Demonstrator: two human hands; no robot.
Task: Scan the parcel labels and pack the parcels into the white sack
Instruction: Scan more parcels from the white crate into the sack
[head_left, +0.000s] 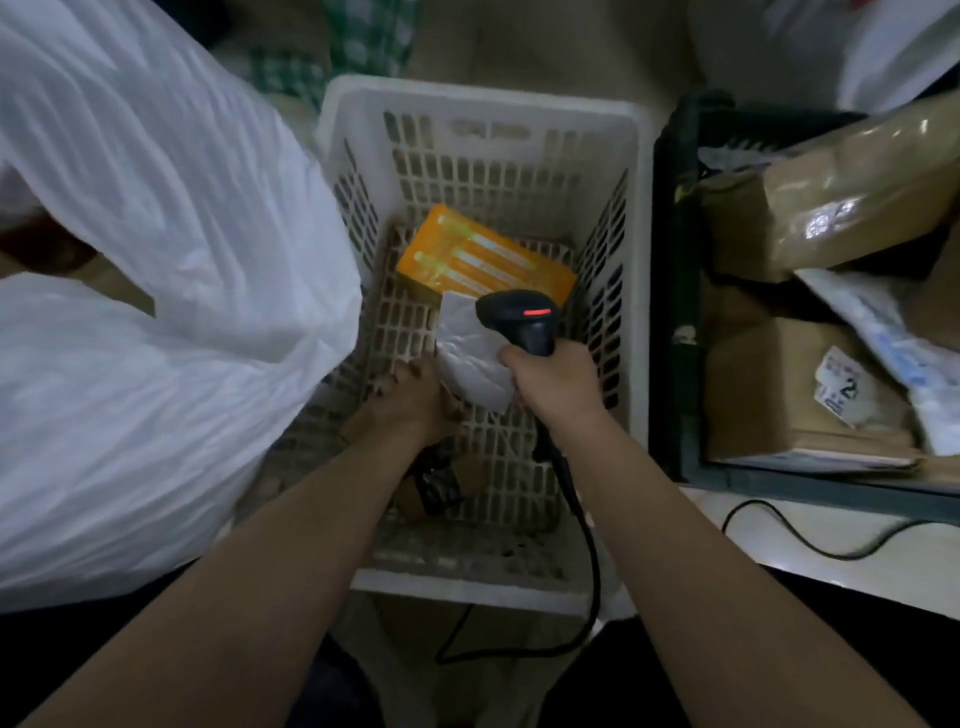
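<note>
Head view shows the right hand (556, 382) gripping a black scanner (519, 319) over a white parcel (475, 358) in the white basket (483, 119), which the left hand (410, 400) seems to hold, beside the white sack (156, 291) and an orange box (483, 257).

- Two bare forearms reach in from the bottom edge, with no sleeves in view.
- Left hand (410, 400) and right hand (558, 382) are bare, with no gloves.
- No rings, watch or bands show on wrists or fingers.
</note>
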